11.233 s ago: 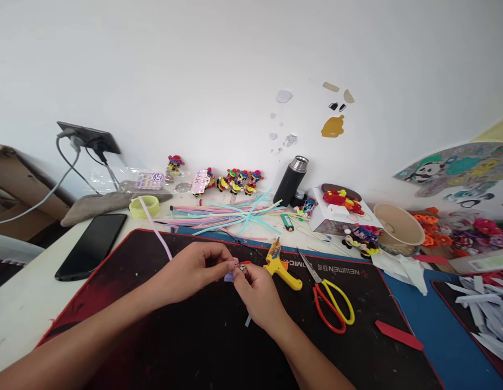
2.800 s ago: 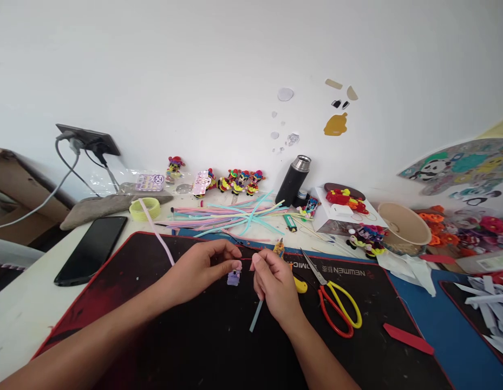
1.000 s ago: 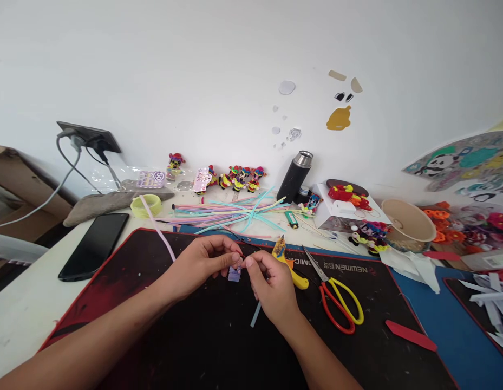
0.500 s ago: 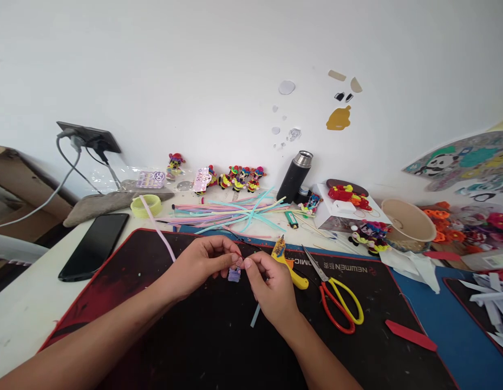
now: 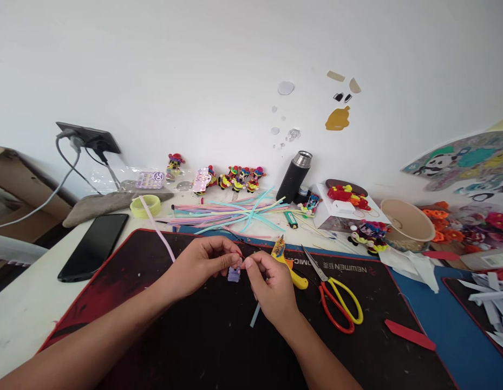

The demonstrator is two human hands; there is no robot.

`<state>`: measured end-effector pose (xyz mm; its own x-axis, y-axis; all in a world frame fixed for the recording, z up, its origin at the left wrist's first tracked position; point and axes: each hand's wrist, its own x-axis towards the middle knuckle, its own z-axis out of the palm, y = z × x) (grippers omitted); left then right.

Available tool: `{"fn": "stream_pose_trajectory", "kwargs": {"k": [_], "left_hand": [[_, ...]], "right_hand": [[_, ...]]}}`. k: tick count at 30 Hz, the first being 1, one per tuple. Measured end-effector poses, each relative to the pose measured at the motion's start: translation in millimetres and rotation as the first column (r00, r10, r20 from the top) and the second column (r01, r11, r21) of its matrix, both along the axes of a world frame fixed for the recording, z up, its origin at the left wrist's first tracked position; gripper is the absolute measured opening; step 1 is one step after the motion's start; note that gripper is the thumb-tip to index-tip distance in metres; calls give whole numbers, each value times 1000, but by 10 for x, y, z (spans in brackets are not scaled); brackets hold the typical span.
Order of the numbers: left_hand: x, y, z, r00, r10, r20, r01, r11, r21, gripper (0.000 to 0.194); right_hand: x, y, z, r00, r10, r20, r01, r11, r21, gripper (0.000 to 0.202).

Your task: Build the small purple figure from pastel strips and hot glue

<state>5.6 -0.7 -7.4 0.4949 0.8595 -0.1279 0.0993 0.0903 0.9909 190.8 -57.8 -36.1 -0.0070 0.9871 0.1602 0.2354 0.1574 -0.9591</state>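
Covering much of the counter (image 5: 27, 325), a dark mat (image 5: 186, 341) spreads beneath both hands. Beyond its far edge lie bundled stems (image 5: 227, 213); left of it, a phone (image 5: 95, 246). The left hand (image 5: 202, 262) pinches, thumb against forefinger; the right hand (image 5: 273, 281), just beside it, has thumb and forefinger pressed together, with anything between them too small to tell. Right of them lie scissors (image 5: 325, 279) and, closer in, a glue gun (image 5: 294, 274). A pale strip (image 5: 255, 315) pokes out on the right hand's near side. Smallest, a purple piece (image 5: 234, 275) sits in the left hand's pinch, over the mat's far half.
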Motion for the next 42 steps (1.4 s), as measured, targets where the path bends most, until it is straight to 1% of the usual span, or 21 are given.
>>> {"fn": "stream_pose_trajectory", "kwargs": {"k": [3,8,12,15,19,23,25,27,29,32,34,35,36,38,42], "left_hand": [[-6,-12,15,1000,-6,4,6,1000,15,23],[-4,-35,49,1000,-6,21,6,1000,3,19],[0,-25,44,1000,-4,4,4,1000,-8,21],[3,-7,36,1000,2,-4,-2,1000,-4,25],[11,-3,30,1000,14,-12,-14,998,55,27],[12,-30,0,998,39,-55,-29,985,171,22],[13,-44,-14,994,59,-94,-33,965,259,21],[10,-53,-22,986,75,-148,-15,929,369,17],[1,-55,-27,975,92,-203,18,876,482,16],[-26,-54,-41,955,115,-274,86,776,625,16],[-44,-52,-59,942,123,-313,134,715,686,16],[-50,-53,-70,936,126,-328,153,695,703,16],[-55,-53,-79,932,126,-340,167,684,711,17],[-56,-55,-89,929,123,-350,175,686,706,18],[-41,-55,-61,936,113,-334,146,737,660,19]], "right_hand": [[2,1,-13,1000,1,7,-1,1000,2,32],[-8,0,-15,1000,-2,11,2,1000,-4,33],[-11,-10,-15,1000,-2,-2,2,1000,-26,34],[-2,-8,-24,999,3,-42,-5,999,-44,36],[10,4,-30,995,5,-99,-12,997,-75,38],[12,10,-28,990,10,-140,-23,995,-94,39],[12,10,-29,990,14,-140,-28,994,-102,40],[12,9,-31,990,16,-137,-32,993,-110,40],[13,8,-33,990,19,-140,-36,992,-118,40],[11,9,-31,989,21,-146,-39,992,-119,41],[10,13,-27,989,22,-145,-39,993,-111,40],[10,14,-24,989,23,-143,-38,994,-107,40],[10,16,-22,990,23,-140,-37,994,-102,39],[12,17,-20,990,23,-136,-36,995,-95,39],[16,11,-17,992,22,-126,-33,995,-90,39]]}}
